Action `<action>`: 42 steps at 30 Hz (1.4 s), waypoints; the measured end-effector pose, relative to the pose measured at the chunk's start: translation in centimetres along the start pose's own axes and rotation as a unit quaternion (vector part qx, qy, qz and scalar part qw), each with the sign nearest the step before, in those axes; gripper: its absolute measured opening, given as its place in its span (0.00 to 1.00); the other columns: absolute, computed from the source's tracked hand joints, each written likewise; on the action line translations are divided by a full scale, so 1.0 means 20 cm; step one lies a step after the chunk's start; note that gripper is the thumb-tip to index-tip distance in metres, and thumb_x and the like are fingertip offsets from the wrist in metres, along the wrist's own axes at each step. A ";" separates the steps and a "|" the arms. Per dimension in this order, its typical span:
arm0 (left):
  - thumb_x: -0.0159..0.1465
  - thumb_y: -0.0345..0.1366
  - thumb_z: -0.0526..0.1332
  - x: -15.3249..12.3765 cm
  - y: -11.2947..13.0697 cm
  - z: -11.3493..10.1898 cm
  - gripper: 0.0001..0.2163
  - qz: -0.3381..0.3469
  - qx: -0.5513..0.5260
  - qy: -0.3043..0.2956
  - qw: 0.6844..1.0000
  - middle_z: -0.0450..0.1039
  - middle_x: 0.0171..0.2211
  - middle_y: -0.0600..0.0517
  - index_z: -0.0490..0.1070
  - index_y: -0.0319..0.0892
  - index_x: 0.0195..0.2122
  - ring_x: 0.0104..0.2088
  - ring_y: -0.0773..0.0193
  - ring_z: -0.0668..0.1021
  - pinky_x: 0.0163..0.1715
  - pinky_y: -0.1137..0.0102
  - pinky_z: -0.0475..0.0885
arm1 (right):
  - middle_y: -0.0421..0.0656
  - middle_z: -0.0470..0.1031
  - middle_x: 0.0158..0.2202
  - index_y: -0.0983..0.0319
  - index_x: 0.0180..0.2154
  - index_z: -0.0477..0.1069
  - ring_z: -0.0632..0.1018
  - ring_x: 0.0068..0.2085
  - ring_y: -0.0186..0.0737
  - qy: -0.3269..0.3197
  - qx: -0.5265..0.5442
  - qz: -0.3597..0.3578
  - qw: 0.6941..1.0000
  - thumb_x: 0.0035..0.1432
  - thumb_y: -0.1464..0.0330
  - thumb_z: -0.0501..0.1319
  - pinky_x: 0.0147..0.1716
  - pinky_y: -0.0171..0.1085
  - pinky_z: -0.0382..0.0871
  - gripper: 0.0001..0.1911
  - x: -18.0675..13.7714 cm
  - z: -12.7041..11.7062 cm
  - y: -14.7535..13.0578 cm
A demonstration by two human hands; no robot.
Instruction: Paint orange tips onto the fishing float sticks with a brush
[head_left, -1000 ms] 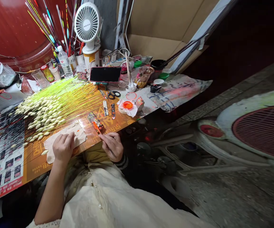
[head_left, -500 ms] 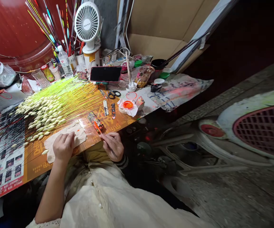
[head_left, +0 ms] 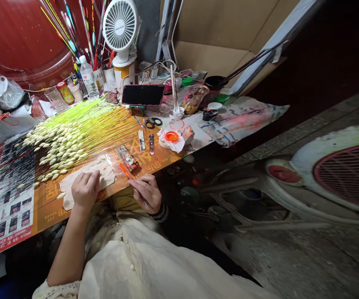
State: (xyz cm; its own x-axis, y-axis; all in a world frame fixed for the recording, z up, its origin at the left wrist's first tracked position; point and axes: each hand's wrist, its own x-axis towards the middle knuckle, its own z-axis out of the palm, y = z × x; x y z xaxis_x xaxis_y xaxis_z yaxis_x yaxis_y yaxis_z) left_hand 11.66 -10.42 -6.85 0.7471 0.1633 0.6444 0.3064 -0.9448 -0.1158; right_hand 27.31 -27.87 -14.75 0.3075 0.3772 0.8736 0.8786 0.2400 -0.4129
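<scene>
My left hand (head_left: 85,191) rests on a beige cloth (head_left: 106,175) and seems to pinch a fishing float, whose cream body (head_left: 61,195) pokes out beyond the little finger. My right hand (head_left: 146,193) is shut on a thin brush, with its orange tip (head_left: 125,170) pointing up and left. Many cream floats (head_left: 57,151) with long yellow-green stems lie side by side just beyond the cloth, on a printed orange board (head_left: 53,214).
A dish of orange paint (head_left: 171,136) sits on white tissue beyond my right hand, near scissors (head_left: 152,122). A phone (head_left: 142,95) stands on the board's far side, by a white fan (head_left: 120,25) and a water bottle (head_left: 88,77). A red fan grille (head_left: 347,174) lies right of the board.
The whole view has shifted slightly, so the board sits a little further right. My hands stay much the same, and the orange brush tip has dipped slightly.
</scene>
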 end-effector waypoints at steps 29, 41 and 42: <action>0.69 0.34 0.57 0.00 0.01 -0.01 0.08 -0.018 -0.014 -0.013 1.000 0.77 0.31 0.50 0.73 0.44 0.45 0.31 0.62 0.75 0.34 0.66 0.66 | 0.43 0.81 0.46 0.53 0.64 0.62 0.75 0.41 0.45 -0.021 -0.036 0.021 0.999 0.60 0.75 0.60 0.43 0.49 0.71 0.32 0.00 0.03 -0.04; 0.69 0.35 0.56 -0.02 0.01 0.00 0.08 -0.021 -0.003 -0.019 1.000 0.77 0.31 0.50 0.74 0.44 0.45 0.31 0.62 0.75 0.34 0.66 0.67 | 0.46 0.79 0.45 0.57 0.63 0.63 0.73 0.43 0.44 -0.028 0.013 0.000 1.000 0.59 0.77 0.60 0.46 0.50 0.71 0.31 -0.04 0.06 -0.07; 0.69 0.35 0.57 -0.02 0.01 0.00 0.08 -0.022 -0.002 -0.021 1.000 0.77 0.31 0.50 0.74 0.44 0.45 0.31 0.62 0.75 0.34 0.66 0.66 | 0.45 0.79 0.45 0.57 0.63 0.63 0.73 0.43 0.45 -0.033 0.014 -0.003 0.999 0.59 0.76 0.60 0.47 0.50 0.70 0.30 -0.05 0.07 -0.07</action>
State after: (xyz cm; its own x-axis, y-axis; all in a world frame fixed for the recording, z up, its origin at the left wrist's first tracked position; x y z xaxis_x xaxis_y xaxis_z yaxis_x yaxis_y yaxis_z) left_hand 11.49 -10.73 -7.12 0.7570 0.2174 0.6162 0.3379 -0.9374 -0.0844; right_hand 25.29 -27.39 -15.28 0.2769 0.4345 0.8571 0.8690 0.2674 -0.4163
